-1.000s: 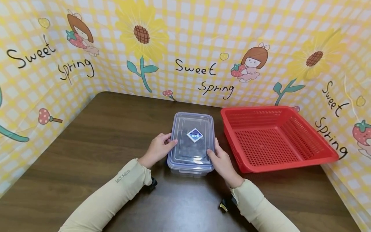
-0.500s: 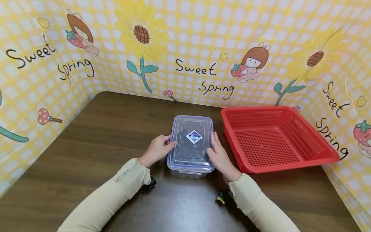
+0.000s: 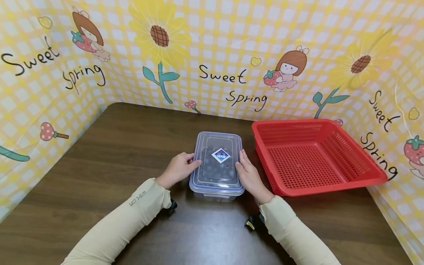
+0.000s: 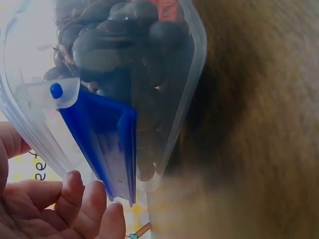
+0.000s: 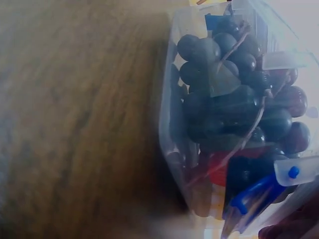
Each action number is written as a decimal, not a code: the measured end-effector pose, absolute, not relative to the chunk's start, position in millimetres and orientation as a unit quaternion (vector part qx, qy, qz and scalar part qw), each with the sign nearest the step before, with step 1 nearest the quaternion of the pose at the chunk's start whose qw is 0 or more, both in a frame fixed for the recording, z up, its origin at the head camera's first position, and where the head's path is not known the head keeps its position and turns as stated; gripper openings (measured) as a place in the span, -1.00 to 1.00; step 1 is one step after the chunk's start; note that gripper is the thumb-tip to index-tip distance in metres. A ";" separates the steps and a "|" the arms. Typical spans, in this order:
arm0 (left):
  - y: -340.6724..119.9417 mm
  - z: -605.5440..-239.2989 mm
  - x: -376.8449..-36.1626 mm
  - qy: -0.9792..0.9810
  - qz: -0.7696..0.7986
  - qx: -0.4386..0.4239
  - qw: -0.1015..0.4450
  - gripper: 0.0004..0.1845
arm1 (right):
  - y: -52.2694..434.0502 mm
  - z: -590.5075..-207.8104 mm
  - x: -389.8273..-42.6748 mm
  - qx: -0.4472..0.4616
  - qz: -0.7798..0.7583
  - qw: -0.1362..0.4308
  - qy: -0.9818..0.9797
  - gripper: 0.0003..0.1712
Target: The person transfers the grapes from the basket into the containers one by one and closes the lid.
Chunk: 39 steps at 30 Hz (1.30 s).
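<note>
A clear plastic food container [image 3: 218, 195] stands on the table, its see-through lid [image 3: 216, 143] on top with a blue and white diamond sticker [image 3: 221, 156]. Dark grapes [image 5: 239, 104] on stems show through the walls. My left hand [image 3: 177, 169] grips the left side of the container, thumb on the lid's edge. Its curled fingertips [image 4: 94, 199] lie beside a blue side latch [image 4: 102, 134] that juts outward. At the opposite side, my right hand [image 3: 251, 176] lays straight fingers along the lid's edge, its thumb on the rim. Another blue latch [image 5: 259, 196] angles outward there.
Right of the container stands a red perforated basket [image 3: 299, 158] with nothing in it. Behind the dark wooden table [image 3: 139, 136], a yellow checked cloth [image 3: 228, 29] rises at the back and both sides.
The lid's far end has come lower, and the container appears slightly nearer me. My right fingers have shifted up from the container's side to the lid's edge. The left hand keeps its place.
</note>
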<state>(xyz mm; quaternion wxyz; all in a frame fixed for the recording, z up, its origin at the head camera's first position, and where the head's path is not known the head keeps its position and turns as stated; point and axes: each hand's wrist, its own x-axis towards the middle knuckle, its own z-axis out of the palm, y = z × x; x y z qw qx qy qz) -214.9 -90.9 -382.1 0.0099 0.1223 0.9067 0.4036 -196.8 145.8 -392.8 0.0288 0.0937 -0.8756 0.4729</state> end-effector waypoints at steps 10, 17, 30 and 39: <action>-90.9 -381.8 -215.1 0.907 0.402 0.120 0.028 -0.54 | 148.5 -402.4 -196.5 0.105 0.497 0.028 -0.861 -0.40; -90.0 -382.9 -219.3 0.880 0.458 0.082 0.090 -0.49 | 154.1 -405.8 -198.5 0.099 0.514 0.040 -0.851 -0.41; -98.7 -379.8 -232.2 0.826 0.523 0.014 0.212 -0.27 | 161.8 -402.2 -206.6 -0.062 0.655 -0.102 -0.746 -0.10; -102.4 -381.9 -233.2 0.805 0.544 -0.007 0.238 -0.12 | 161.2 -400.0 -207.8 -0.099 0.645 -0.077 -0.754 0.00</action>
